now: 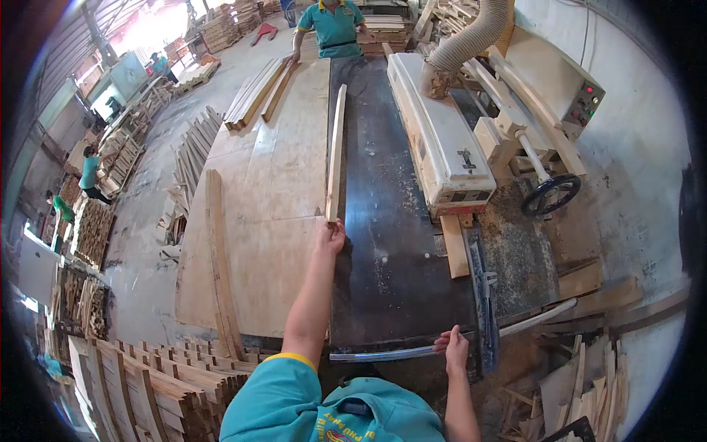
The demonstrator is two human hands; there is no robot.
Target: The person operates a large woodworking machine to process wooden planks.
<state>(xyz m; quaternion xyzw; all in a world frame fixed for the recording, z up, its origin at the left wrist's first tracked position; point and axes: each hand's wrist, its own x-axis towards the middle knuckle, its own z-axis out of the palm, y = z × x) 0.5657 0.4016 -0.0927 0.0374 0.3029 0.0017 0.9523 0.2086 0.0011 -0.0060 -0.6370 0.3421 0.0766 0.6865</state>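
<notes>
My left hand (331, 234) is closed round the near end of a long, narrow wooden strip (337, 155), which points away from me along the seam between the plywood top and the dark metal table (375, 287). Near the front metal rail (398, 355), my right hand (453, 348) is held with its fingers apart and nothing in it. To its upper right, a metal caliper (487, 283) lies on a bluish guide bar. A short wooden piece (454, 247) sticks out from under the white machine housing (442, 140).
Across the table stands a co-worker (331, 29), one hand at several wooden strips (254, 92). A long board (219, 258) lies on the plywood (276, 199) at left. A handwheel (551, 195) and hose (471, 37) are at right; stacked wood (155, 383) is at lower left.
</notes>
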